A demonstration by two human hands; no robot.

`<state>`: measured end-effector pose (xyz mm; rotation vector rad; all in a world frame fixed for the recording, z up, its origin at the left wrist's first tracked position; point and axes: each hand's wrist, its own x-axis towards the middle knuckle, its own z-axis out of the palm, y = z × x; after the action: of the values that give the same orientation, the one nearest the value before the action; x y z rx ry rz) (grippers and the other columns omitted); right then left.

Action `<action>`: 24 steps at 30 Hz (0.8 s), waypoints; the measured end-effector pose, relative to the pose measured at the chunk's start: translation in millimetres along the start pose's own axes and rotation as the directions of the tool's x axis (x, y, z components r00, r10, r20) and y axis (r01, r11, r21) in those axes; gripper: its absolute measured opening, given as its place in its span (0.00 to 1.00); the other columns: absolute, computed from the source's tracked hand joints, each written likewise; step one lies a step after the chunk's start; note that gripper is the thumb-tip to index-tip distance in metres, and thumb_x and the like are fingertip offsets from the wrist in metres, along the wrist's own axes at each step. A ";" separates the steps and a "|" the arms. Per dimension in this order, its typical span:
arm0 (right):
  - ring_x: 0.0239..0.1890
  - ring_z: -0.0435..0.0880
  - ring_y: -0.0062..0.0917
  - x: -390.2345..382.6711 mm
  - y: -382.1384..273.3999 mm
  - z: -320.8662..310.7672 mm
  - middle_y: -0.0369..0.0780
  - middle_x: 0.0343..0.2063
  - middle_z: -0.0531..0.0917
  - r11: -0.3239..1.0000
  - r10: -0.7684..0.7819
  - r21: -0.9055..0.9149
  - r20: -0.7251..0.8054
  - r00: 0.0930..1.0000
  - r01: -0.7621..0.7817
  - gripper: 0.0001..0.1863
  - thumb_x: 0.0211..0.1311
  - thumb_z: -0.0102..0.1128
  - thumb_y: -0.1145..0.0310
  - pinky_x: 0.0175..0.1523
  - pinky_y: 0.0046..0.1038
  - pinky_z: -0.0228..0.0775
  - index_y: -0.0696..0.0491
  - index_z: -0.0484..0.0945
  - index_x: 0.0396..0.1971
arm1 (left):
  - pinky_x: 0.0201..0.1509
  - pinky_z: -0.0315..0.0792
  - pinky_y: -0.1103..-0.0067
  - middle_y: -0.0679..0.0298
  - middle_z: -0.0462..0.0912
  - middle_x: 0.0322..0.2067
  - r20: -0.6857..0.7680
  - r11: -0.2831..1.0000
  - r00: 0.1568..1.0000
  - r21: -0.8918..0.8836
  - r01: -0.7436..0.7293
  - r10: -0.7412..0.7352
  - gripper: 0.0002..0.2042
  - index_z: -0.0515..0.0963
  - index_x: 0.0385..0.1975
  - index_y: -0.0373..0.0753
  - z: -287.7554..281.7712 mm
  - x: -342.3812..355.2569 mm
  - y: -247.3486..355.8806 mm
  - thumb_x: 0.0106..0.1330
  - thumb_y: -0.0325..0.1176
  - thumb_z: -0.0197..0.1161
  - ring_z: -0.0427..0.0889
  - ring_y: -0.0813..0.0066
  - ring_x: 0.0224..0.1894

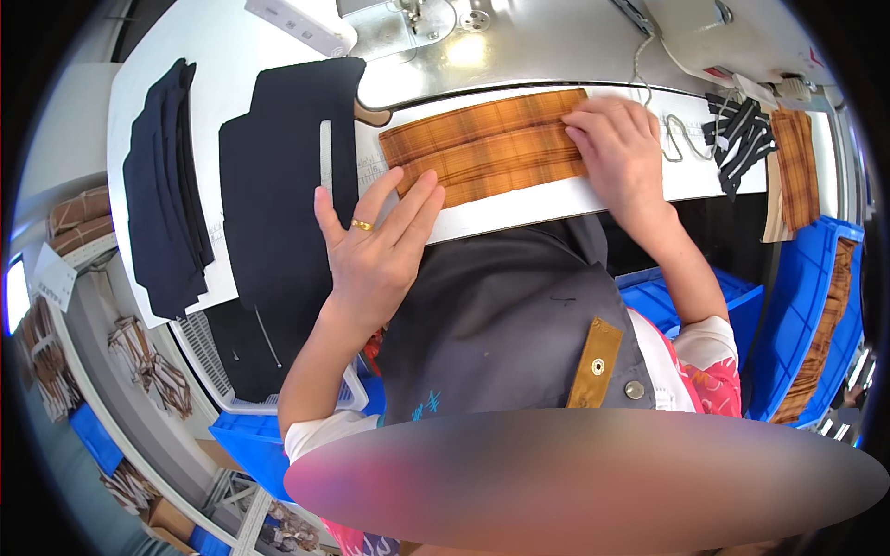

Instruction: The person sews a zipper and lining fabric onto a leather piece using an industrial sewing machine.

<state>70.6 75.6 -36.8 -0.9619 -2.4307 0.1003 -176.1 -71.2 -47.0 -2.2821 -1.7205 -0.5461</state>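
A folded strip of orange-brown plaid fabric (491, 148) lies on the white work table in front of me, with a fold line running along its length. My left hand (375, 246), a gold ring on one finger, is spread open, its fingertips resting at the lower left corner of the strip. At the other end, my right hand (616, 153) has its thumb and fingers drawn together on the strip's right edge. Left of the strip lies a dark fabric panel (278, 167) with a pale slot-shaped strip on it; a stack of dark fabric pieces (162, 195) lies farther left.
Beyond the strip is a sewing machine's metal bed (547, 56). Black-and-white striped pieces (737, 139) and more plaid fabric (794, 171) lie at the right. Blue bins (807, 324) stand below, a white basket (209, 357) at the lower left. Shelves with bundles line the left side.
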 end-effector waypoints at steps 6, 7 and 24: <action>0.73 0.54 0.38 -17.2 -77.5 36.4 0.46 0.70 0.58 0.932 -0.304 0.289 0.294 0.906 0.219 0.49 0.52 0.65 0.44 0.73 0.42 0.46 0.57 0.58 0.68 | 0.72 0.29 0.49 0.76 0.83 0.49 0.140 0.990 0.989 -0.127 0.057 -0.039 0.13 0.84 0.44 0.46 -8.4 7.6 5.0 0.58 0.35 0.67 0.75 0.71 0.59; 0.73 0.55 0.38 -17.9 -72.5 32.8 0.46 0.70 0.58 0.943 -0.276 0.272 0.319 0.907 0.191 0.50 0.52 0.64 0.42 0.72 0.42 0.47 0.57 0.58 0.68 | 0.73 0.28 0.52 0.76 0.83 0.50 0.136 0.989 0.988 -0.124 0.085 -0.068 0.14 0.83 0.46 0.46 -9.0 6.4 5.9 0.59 0.34 0.67 0.74 0.71 0.60; 0.44 0.80 0.28 -76.2 1.3 -39.7 0.36 0.39 0.80 0.887 -0.295 0.339 -0.111 0.949 0.315 0.07 0.54 0.67 0.65 0.44 0.30 0.73 0.50 0.79 0.30 | 0.71 0.23 0.46 0.70 0.76 0.59 0.095 0.951 0.977 0.263 0.162 -0.192 0.26 0.75 0.58 0.41 31.3 41.8 24.5 0.66 0.52 0.60 0.66 0.60 0.67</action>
<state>137.7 21.9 -36.3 -0.4109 -2.3679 0.3778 -137.7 -29.2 -56.5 -2.0312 -1.9400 -0.2067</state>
